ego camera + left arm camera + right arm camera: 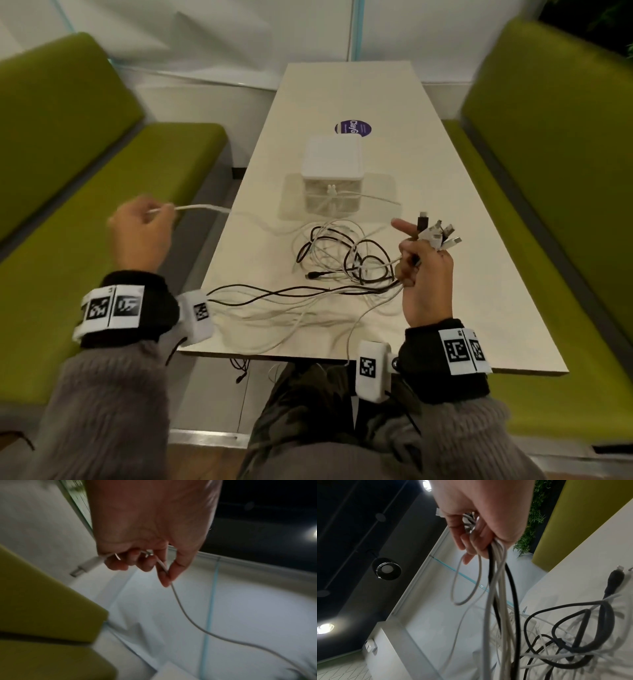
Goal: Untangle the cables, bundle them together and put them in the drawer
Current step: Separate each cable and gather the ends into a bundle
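1. Head view: a person sits at a pale table [462,212]; the left hand [138,233], raised over the table's left edge, pinches one white cable [202,207]; the right hand [423,274] is curled round a bunch of cable ends [436,233], index finger extended; tangled black and white cables [342,253] lie on the table, in front of a small white drawer box [331,178].
2. Left wrist view: thumb and fingers [163,573] pinch the white cable; its plug [85,566] sticks out left.
3. Right wrist view: fingers [477,540] are wrapped round black and white cables hanging down to the table.
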Tool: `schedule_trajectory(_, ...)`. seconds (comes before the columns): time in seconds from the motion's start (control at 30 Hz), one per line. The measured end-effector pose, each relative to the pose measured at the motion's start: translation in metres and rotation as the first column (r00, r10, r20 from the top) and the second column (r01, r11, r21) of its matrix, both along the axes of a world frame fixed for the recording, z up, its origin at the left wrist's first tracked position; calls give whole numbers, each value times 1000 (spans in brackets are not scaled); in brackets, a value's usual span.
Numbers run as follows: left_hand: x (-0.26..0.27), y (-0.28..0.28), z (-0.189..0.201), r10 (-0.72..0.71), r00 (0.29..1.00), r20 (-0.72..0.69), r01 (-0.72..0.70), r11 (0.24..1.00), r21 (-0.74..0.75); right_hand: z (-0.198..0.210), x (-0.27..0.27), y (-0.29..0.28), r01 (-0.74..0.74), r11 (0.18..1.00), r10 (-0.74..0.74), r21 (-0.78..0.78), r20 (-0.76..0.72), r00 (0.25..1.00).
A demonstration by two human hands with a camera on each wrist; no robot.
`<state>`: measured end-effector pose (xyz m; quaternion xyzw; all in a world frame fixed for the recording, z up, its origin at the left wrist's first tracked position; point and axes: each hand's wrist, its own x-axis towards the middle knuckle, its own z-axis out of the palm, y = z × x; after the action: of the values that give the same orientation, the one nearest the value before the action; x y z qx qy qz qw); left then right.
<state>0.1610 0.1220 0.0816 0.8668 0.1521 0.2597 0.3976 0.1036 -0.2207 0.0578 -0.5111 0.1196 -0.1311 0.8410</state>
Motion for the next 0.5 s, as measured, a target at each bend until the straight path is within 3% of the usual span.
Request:
schedule_trajectory(0.1, -12, 40, -22, 307, 931, -196, -295, 951, 86, 1, -1, 6, -38, 999, 38, 15, -9, 999)
schedule_trajectory(0.17, -20, 38, -25, 375, 839, -395, -293, 922, 254, 2, -1, 11, -63, 998, 64, 19, -28, 998)
schedule_trajectory(0.2, -23, 30, -24, 366, 822, -436, -264, 924, 277, 3, -2, 14, -82, 996, 83, 15, -34, 996)
schedule_trajectory(0.23, -26, 15, -18, 320, 850, -419, -228, 939, 256, 4, -2, 17, -106, 994, 106, 9, -39, 994)
schedule_trajectory(0.3, -28, -23, -9, 78, 981, -177, -30, 966, 255, 7, -4, 25, -161, 987, 161, -5, -47, 986)
schedule_trajectory(0.33, -29, -45, -4, -106, 994, -24, 108, 955, 276, 8, -5, 28, -188, 982, 188, -5, -44, 981)
schedule_trajectory(0.4, -36, -91, 9, -456, 886, 83, 426, 872, 241, 9, -7, 35, -232, 973, 232, 5, -30, 972)
schedule_trajectory(0.5, -55, -150, 17, -762, 633, -135, 773, 633, 53, 8, -9, 42, -255, 967, 255, -4, -5, 967)
